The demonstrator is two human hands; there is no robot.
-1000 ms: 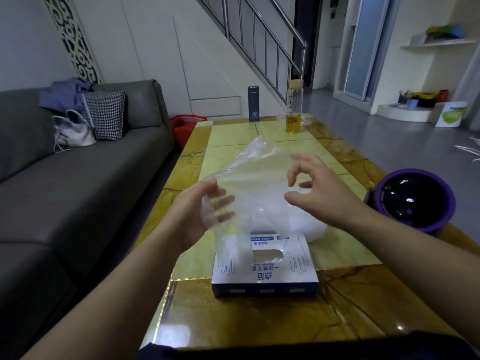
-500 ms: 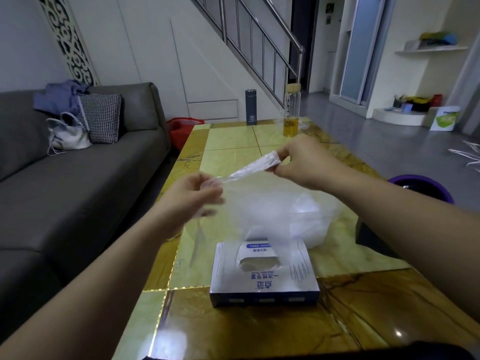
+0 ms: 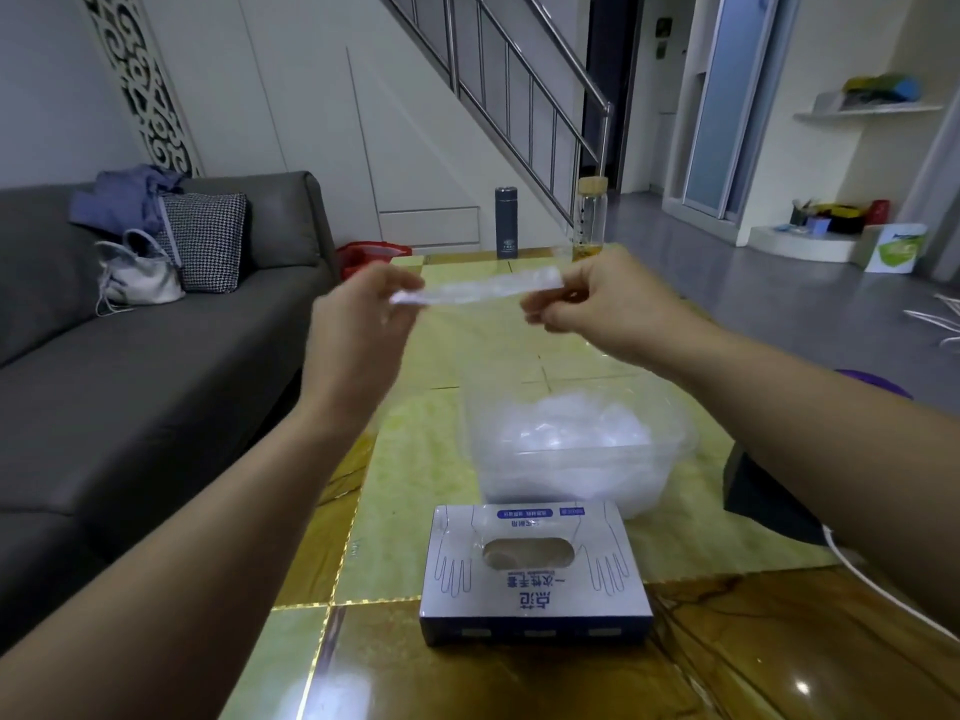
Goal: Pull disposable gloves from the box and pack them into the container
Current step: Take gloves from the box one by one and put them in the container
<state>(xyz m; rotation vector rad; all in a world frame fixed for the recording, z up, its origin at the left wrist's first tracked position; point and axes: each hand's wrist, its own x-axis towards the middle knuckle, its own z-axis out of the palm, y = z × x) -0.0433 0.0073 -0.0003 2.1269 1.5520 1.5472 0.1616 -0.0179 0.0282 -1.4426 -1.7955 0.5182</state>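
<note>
Glove box (image 3: 535, 600): "点论", "一次性手套", upside down.

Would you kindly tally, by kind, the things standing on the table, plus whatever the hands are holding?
2 bottles: flask, glass bottle
1 box
1 container, its packed gloves too bunched to count
1 glove, pinched between left hand and right hand
Total: 5

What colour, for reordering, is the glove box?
Glove box: white, blue print, dark blue sides; head view.
</note>
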